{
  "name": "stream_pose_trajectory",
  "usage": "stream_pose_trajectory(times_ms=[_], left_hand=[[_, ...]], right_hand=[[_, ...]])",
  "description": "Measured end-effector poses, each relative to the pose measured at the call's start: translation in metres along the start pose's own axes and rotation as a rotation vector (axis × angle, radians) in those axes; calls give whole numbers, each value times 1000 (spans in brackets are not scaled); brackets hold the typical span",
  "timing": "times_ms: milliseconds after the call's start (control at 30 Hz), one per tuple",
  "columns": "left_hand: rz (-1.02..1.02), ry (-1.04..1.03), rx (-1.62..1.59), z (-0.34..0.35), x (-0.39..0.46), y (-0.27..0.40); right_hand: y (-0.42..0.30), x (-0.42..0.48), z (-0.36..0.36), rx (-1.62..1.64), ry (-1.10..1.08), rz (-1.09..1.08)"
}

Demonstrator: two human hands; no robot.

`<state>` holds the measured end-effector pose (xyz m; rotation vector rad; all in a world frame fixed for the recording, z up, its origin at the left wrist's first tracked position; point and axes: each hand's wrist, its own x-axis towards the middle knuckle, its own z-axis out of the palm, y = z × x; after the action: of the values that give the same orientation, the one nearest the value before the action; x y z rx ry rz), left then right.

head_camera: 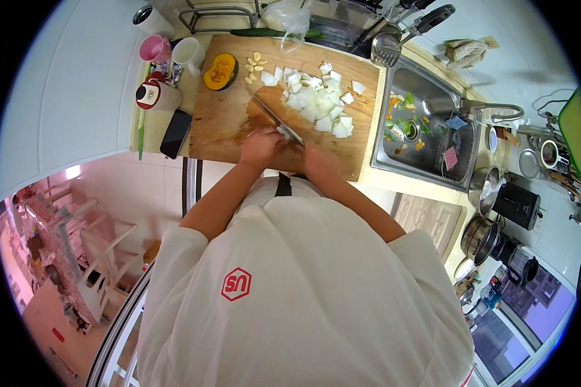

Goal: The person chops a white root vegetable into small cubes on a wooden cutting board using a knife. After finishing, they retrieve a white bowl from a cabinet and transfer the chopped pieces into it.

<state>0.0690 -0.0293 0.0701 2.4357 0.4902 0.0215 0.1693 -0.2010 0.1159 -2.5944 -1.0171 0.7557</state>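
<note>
My right hand (pixel 318 162) grips the handle end of a kitchen knife (pixel 274 114), whose blade slants to the upper left across a wooden cutting board (pixel 222 140). Close beside the blade, the fingers of my left hand (pixel 261 146) hold a small white vegetable piece (pixel 283 132), partly hidden, against the board. Beyond the knife spreads a heap of white vegetable chunks (pixel 314 99). Peeled garlic cloves (pixel 252 67) and a cut pumpkin half (pixel 220 72), seeds showing, lie at the board's far left.
Right of the board is a steel sink (pixel 426 159) with vegetable scraps (pixel 406 116). A phone (pixel 176 134), a white mug (pixel 188 54) and a pink cup (pixel 154 49) stand or lie on the left. Behind the board are a cucumber (pixel 256 33) and a plastic bag (pixel 288 22).
</note>
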Motion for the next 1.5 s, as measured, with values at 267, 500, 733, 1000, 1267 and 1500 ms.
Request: stream_pose_trajectory(times_ms=[267, 500, 733, 1000, 1267, 1500], left_hand=[[7, 37, 7, 2, -2, -4], [8, 22, 13, -1, -3, -2], [19, 59, 0, 1, -3, -3], [-45, -28, 15, -5, -3, 3], [5, 77, 14, 2, -24, -17], [34, 45, -62, 4, 2, -1]], right_hand=[[-4, 2, -14, 21, 9, -14], [-13, -30, -41, -22, 36, -25], [-13, -31, -38, -34, -21, -21], [-7, -1, -1, -17, -34, 4], [4, 12, -13, -83, -35, 16], [16, 17, -29, -84, 14, 65]])
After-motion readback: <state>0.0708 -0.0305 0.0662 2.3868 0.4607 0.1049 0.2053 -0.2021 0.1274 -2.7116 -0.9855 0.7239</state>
